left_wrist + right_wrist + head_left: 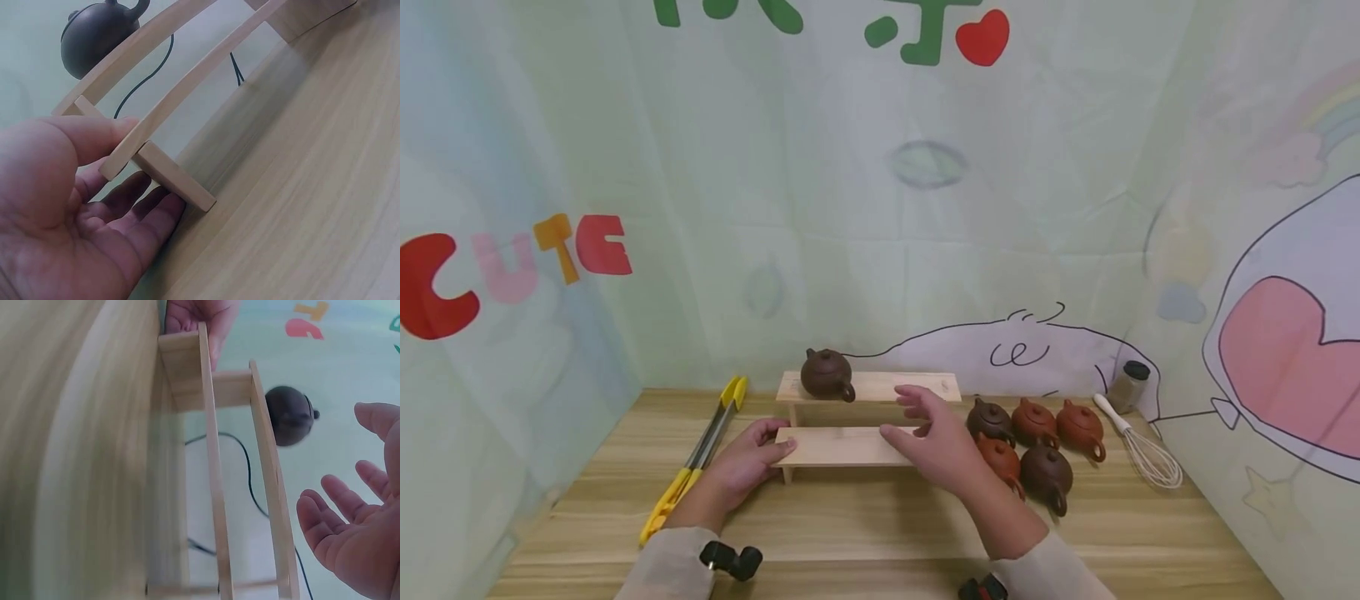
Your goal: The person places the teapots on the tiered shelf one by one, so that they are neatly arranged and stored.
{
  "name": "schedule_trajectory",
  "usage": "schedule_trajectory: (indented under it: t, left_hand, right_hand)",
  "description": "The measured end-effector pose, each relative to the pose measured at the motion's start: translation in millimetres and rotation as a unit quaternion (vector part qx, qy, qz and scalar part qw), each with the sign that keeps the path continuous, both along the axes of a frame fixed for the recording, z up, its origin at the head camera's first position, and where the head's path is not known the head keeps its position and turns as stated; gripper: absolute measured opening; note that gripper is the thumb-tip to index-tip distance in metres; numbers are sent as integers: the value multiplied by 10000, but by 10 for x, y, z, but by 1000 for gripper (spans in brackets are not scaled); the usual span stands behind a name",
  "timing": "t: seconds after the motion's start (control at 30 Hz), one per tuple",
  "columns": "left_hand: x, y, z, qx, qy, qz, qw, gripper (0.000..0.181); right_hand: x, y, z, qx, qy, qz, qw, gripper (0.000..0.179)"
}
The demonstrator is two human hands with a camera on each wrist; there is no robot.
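A two-step wooden stand (842, 450) sits on the table, its upper board at the back. One dark brown teapot (826, 373) rests on the left part of that upper board. At the left end of the lower board my left hand (741, 467) grips the stand, thumb on top and fingers around the end support (175, 175). My right hand (940, 442) hovers over the right end of the stand, fingers spread and holding nothing. In the right wrist view its palm and fingers are apart from the boards.
Several brown and reddish teapots (1047, 475) stand in a cluster right of the stand. Beyond them are a white-handled whisk (1138, 446) and a black-lidded jar (1129, 387). Yellow-and-grey tongs (703, 450) lie at the left. A printed curtain (880, 250) hangs behind the table.
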State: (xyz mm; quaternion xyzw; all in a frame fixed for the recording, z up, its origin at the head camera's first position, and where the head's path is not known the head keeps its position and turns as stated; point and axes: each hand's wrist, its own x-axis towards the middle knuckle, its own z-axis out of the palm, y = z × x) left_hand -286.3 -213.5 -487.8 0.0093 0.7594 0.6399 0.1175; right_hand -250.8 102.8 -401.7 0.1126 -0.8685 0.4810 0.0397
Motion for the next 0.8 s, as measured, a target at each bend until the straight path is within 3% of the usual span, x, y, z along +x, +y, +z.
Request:
schedule_trajectory:
  t: [0.33, 0.8]
  left_hand:
    - [6, -3, -7, -9, 4, 53, 10000, 57]
    - [-12, -9, -6, -5, 38, -4, 10000, 60]
  right_hand:
    - [198, 596, -84, 36, -51, -682, 9976, 56]
    - [240, 1488, -234, 364, -130, -1108, 9931, 60]
